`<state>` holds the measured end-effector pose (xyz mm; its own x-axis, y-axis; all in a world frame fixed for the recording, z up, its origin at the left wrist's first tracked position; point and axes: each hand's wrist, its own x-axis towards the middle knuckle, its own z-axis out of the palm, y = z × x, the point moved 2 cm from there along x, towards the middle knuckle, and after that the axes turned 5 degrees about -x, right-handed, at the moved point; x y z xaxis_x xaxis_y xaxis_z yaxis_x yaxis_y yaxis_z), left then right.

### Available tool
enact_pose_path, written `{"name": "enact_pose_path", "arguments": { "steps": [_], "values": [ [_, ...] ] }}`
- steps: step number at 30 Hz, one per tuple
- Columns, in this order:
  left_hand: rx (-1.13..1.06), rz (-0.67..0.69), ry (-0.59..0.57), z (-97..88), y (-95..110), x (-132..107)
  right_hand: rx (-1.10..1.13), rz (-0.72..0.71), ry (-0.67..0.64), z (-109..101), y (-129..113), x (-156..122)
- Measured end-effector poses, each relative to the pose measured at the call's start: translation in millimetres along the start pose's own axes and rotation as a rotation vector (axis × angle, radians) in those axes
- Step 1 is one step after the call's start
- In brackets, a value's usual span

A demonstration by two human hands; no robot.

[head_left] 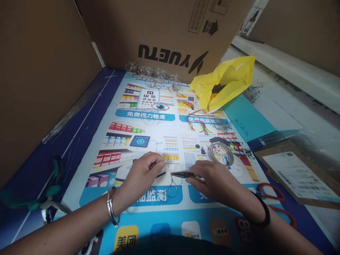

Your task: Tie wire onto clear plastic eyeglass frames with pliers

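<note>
Between my hands is a thin silvery wire bent into loops [174, 190], lying over the printed sheet. My left hand [148, 168] pinches the wire's upper left part between thumb and fingers. In my right hand [208, 177] is a pair of needle-nose pliers [183, 174], with the fingers wrapped round its handles. The pliers' dark tips point left and meet the wire near its middle. Whether the jaws are fully closed on it is too small to tell. My palm hides most of the handles.
Green-handled pliers [50, 191] lie at left, beside straight wires [69, 109]. Bent wire pieces [156, 76] pile against the cardboard box [159, 32]. At right are a yellow bag [233, 79], coloured cords [203, 124], a tape roll [222, 153], red-handled scissors [276, 194] and a labelled parcel [300, 173].
</note>
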<state>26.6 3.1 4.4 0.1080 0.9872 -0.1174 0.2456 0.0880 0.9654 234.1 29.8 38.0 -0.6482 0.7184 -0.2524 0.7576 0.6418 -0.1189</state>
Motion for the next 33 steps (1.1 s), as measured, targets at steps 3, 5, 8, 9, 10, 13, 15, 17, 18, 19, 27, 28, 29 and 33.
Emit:
{"name": "enact_pose_path", "arguments": {
  "steps": [3,5,8,9,10,13,15,17,18,19,27,28,29,33],
  "values": [
    [0.010,0.011,0.000,-0.3,1,0,0.001,0.002,0.005,-1,-1,0],
    [0.010,0.014,-0.004,-0.5,2,-1,0.005,0.017,-0.003,-1,-1,0],
    [0.014,0.018,-0.009,-0.9,2,-2,-0.003,0.035,-0.004,-2,-2,1],
    [0.016,0.018,-0.009,-0.9,2,-2,-0.007,0.038,-0.001,-2,-2,1],
    [0.016,0.018,-0.010,-0.9,2,-2,-0.009,0.037,0.002,-2,-1,2],
    [0.008,0.021,-0.014,-0.4,2,-1,-0.009,0.022,0.004,-2,-2,4],
    [0.007,0.027,-0.015,0.2,2,0,-0.018,0.011,0.011,0,-3,5],
    [0.007,0.030,-0.011,0.6,1,0,-0.034,-0.001,0.027,1,-5,7],
    [0.007,0.030,-0.009,0.8,1,0,-0.043,-0.007,0.037,1,-6,7],
    [0.006,0.032,-0.007,0.8,0,0,-0.049,-0.013,0.046,1,-7,8],
    [-0.036,0.063,-0.056,0.6,2,1,-0.082,-0.010,0.070,4,-11,11],
    [-0.036,0.064,-0.061,0.6,2,1,-0.084,-0.012,0.071,4,-11,11],
    [-0.034,0.065,-0.063,0.6,2,1,-0.086,-0.013,0.072,4,-10,10],
    [-0.037,0.063,-0.045,0.5,-1,1,-0.085,-0.018,0.073,2,-6,6]
  ]
}}
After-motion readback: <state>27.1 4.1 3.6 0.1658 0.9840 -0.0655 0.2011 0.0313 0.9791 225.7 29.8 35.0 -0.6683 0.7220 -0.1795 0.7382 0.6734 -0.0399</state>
